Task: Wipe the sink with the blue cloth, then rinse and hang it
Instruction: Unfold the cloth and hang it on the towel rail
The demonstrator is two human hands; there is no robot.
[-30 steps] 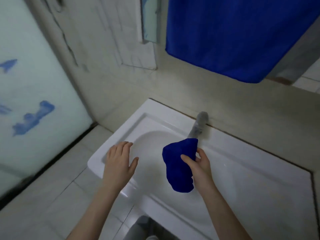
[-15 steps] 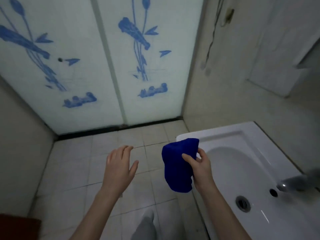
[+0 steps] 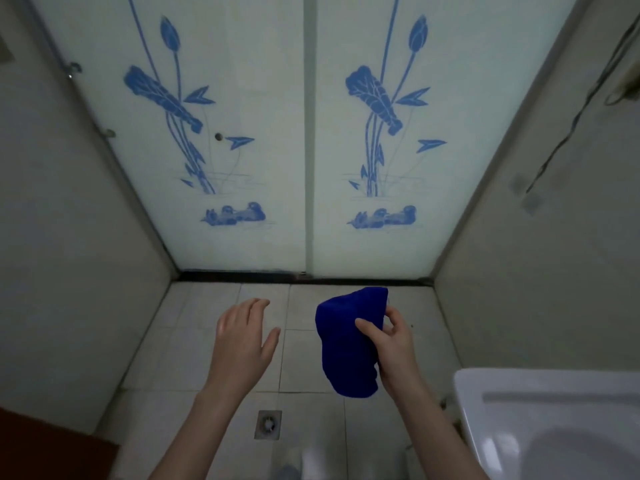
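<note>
- The blue cloth (image 3: 346, 348) sits low and just right of centre in the frame. It is bunched into a loose wad and held in the air above the tiled floor (image 3: 311, 362), touching neither the floor nor the basin.
- The right hand (image 3: 394, 348) grasps it from its right side. The thumb lies across the front of the fabric, and the other fingers (image 3: 389, 311) curl round the upper edge behind it.
- The left hand (image 3: 242, 337), left of centre, is released. Its fingers are straight and a little spread, palm down, holding nothing and well apart from the cloth.
- Only a corner of the white sink (image 3: 512, 386) shows, at the lower right edge of the frame, well apart from the cloth. No tap or running water is in view.
- The view faces frosted glass doors (image 3: 242, 150) printed with blue flowers. A floor drain (image 3: 267, 424) lies at lower centre.
- Progress, as a judgement: the cloth is in hand but away from the basin, so no wiping or rinsing is under way at this instant.
- The visible sink surface is too small and plain to tell whether it has been wiped, and I cannot tell whether the cloth is wet.
- Hanging is clearly left to do. The cloth is not on any rail or hook, and none is in view.
</note>
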